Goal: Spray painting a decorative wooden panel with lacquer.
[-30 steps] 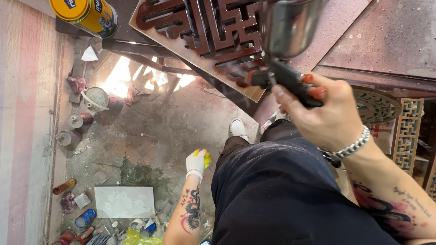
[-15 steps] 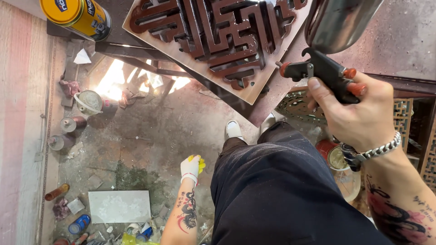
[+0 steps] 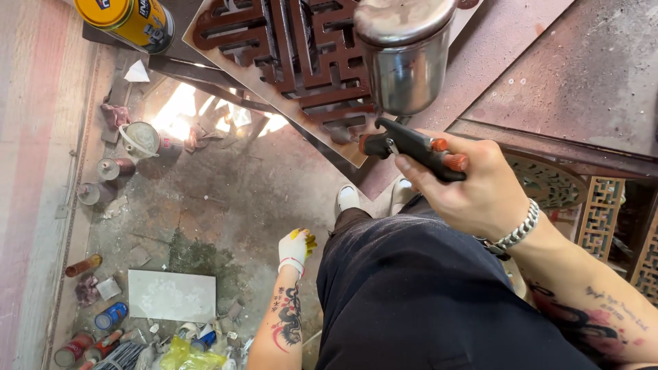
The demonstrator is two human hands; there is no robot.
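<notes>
Right grip point(image 3: 480, 195) closed around spray gun point(image 3: 411, 103)

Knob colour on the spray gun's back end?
Orange-red knobs on the black spray gun, held in the right hand; head view.

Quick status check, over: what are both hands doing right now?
Right hand grips spray gun, metal cup upright, by the red lattice panel. Left hand, gloved, hangs empty at the side. Nothing between gun and panel.

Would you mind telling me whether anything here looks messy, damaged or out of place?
Yes: the floor is littered. Paint cans and spray cans lie tipped among rags and scraps. The right hand grips a spray gun whose metal cup is stained; the gloved left hand hangs empty.
</notes>
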